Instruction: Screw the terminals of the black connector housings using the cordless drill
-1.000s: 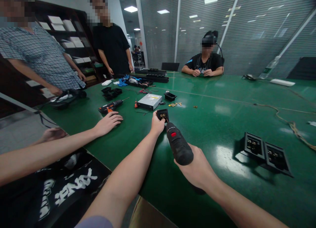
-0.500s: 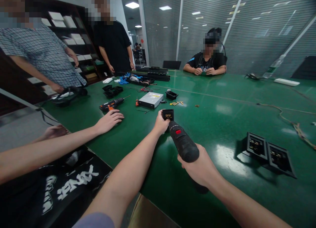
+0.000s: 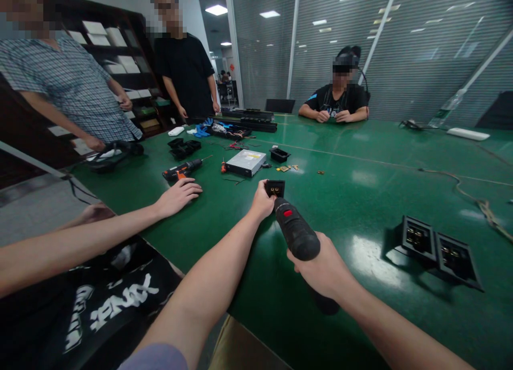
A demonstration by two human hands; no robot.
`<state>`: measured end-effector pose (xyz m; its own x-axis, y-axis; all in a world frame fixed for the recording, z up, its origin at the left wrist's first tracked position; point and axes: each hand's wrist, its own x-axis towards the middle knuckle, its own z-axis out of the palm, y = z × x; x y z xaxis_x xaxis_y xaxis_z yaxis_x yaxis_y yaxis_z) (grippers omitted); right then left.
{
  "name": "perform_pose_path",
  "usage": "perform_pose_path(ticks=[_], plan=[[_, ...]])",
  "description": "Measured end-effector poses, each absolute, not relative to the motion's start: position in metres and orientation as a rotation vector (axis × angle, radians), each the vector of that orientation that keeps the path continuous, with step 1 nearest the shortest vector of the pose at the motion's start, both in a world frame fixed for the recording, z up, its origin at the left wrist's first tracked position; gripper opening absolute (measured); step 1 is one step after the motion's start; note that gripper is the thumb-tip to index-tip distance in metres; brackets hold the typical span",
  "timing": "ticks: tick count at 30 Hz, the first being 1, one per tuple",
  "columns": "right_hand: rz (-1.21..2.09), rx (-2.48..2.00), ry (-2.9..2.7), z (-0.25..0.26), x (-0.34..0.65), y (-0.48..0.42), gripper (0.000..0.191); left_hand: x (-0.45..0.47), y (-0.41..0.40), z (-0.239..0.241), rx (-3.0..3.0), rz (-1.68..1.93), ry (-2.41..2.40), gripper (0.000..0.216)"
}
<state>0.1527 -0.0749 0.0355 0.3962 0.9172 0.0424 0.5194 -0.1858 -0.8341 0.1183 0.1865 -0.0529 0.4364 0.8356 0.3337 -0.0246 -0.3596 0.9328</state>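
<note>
Left hand point(image 3: 263, 201) was clamped on a small black housing point(image 3: 281, 186), fingers on its left side. The housing was near the middle of the green surface point(image 3: 344, 204), its open face toward the camera, brass contacts point(image 3: 274, 190) visible inside. Right hand point(image 3: 323, 266) was closed around the grip of a black power drill point(image 3: 301, 235) with a red button on top. Drill nose pointed forward at the lower edge of the housing, just beside the left hand; could not tell whether the bit touched a screw.

To the right, two similar housings point(image 3: 419, 237) stood side by side with brass inside. Beyond the held housing: a grey metal drive box point(image 3: 244, 163), an orange-handled screwdriver point(image 3: 223, 167) beside it, a black tray point(image 3: 279, 155) and loose brass pieces point(image 3: 284, 168). On the left, a co-worker's hand point(image 3: 179, 196) rested on the surface, just beside a second drill point(image 3: 182, 170) lying on its side. Another person point(image 3: 334, 103) sat at the far edge, both hands together in front.
</note>
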Motion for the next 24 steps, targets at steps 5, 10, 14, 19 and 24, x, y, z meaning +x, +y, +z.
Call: perform_pose_path(ticks=[5, 10, 14, 19, 24], plan=[[0.627, -1.866, -1.239, 0.035, 0.155, -0.073, 0.014, 0.119, 0.189, -0.057, 1.731, 1.051, 0.708, 0.058], [0.638, -1.879, -1.237, 0.035, 0.157, -0.072, 0.015, 0.119, 0.191, -0.059, 1.715, 1.027, 0.714, 0.054], [0.642, -1.878, -1.247, 0.034, 0.158, -0.071, 0.016, 0.118, 0.193, -0.060, 1.768, 0.983, 0.709, 0.052], [0.647, -1.882, -1.267, 0.032, 0.159, -0.070, 0.015, 0.119, 0.196, -0.063, 1.767, 0.933, 0.717, 0.054], [0.635, -1.890, -1.280, 0.032, 0.160, -0.071, 0.016, 0.121, 0.198, -0.067, 1.750, 0.933, 0.709, 0.058]])
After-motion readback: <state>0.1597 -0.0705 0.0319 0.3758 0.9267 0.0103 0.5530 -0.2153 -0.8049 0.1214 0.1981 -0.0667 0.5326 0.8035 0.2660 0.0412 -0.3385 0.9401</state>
